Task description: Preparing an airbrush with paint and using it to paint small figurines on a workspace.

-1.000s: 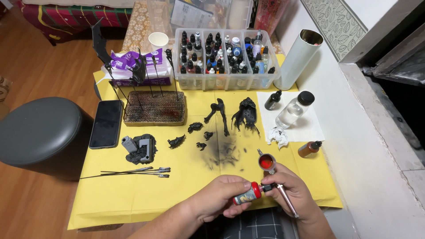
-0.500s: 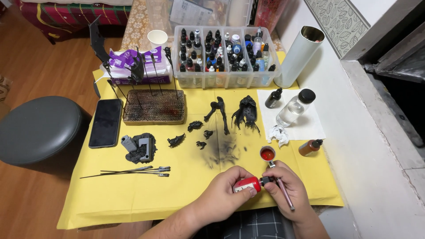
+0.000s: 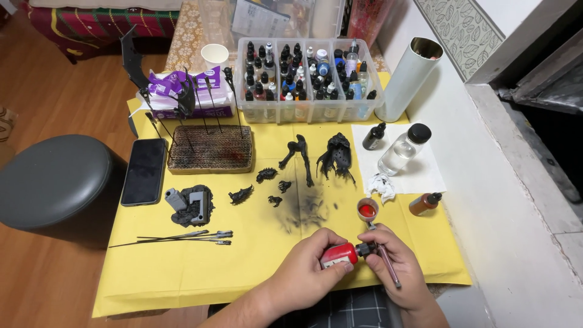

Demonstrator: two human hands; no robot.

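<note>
The person's forearms are cut off by the lower edge, and the tip of the red paint bottle [image 3: 340, 254] is hidden where both hands meet. The left hand [image 3: 303, 276] has its fingers closed around the bottle's body, holding it on its side just above the near edge of the surface. The right hand [image 3: 395, 270] pinches the bottle's dark cap end; a thin airbrush [image 3: 387, 267] runs under those fingers, its red-filled cup [image 3: 367, 211] showing above them. How firmly the right fingers grip is hard to make out.

The surface is covered with yellow paper [image 3: 182, 267], smudged black near the middle. It stands on a wooden floor beside a white wall, with a grey stool [image 3: 54, 179] at the left.

One clear bin [image 3: 306, 82] holds many small paint bottles, too crowded to count. One phone [image 3: 144, 171] lies flat. One clear bottle [image 3: 404, 149], one small black bottle [image 3: 374, 136] and one amber bottle [image 3: 424, 203] sit at the right, the first two on a white sheet [image 3: 425, 176]. About six black model parts [image 3: 300, 159] lie scattered.
</note>
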